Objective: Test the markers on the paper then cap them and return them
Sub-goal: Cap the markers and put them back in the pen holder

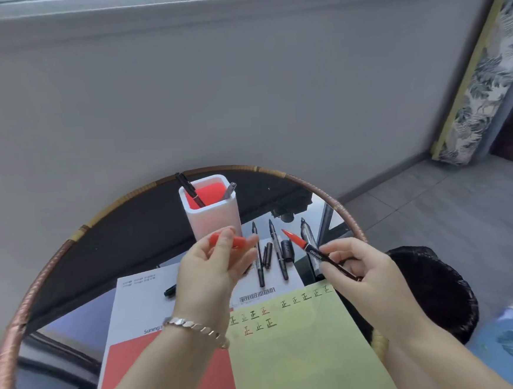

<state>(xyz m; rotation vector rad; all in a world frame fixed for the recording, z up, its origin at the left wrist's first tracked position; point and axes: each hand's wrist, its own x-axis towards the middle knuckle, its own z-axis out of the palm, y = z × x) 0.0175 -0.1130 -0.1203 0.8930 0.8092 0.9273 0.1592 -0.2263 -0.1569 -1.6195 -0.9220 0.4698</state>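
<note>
While left hand (212,268) pinches cap (228,241) and right hand (362,265) grips marker (315,252) by tail, nib (292,237) sits near left fingertips (251,240), apart. Align axes, push straight till seated.

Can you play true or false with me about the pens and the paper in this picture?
1. The right hand holds a red marker with its cap off. True.
2. The left hand holds nothing. False: it pinches the red cap.
3. The green paper is blank. False: rows of small written marks run near its top edge.
4. The white pen holder stands upright with pens in it. True.
5. All the black markers are in the holder. False: several lie flat outside it, in front of the holder.
</note>
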